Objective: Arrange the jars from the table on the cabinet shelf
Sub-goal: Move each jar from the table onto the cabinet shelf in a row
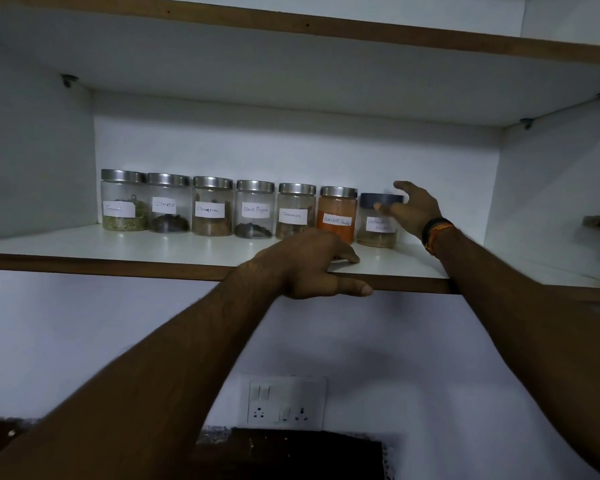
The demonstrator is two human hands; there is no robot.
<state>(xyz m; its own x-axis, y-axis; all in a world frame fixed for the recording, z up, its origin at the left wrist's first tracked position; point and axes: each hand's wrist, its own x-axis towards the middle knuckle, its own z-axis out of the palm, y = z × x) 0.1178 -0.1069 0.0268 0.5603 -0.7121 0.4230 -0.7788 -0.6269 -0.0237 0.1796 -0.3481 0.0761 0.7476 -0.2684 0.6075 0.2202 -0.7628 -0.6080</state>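
1. Cabinet shelf point(153, 249): white board with a brown front edge, at about the height of both raised hands.
2. Left hand point(312, 265): rests on the shelf's front edge, fingers lying on top of the board and thumb along the edge below; it holds nothing.
3. Right hand point(411, 211): up at the right end of the jar row, fingers spread and loose, blurred; whether they touch the last jar I cannot tell. A dark and orange band point(435, 230) sits on the wrist.
4. Blue-lidded jar point(378, 220): just beside the right hand's fingers, pale brown powder low inside, label partly covered.
5. Red chilli powder jar point(337, 214): just beyond the left hand, orange contents, steel lid.
6. Further left of the left hand, five steel-lidded jars stand close together: a cinnamon jar point(295, 211), black pepper jar point(255, 209), second cinnamon jar point(212, 206), cloves jar point(169, 202), fennel jar point(123, 200).
7. Wall switchboard point(286, 401): below both forearms, white, with sockets.
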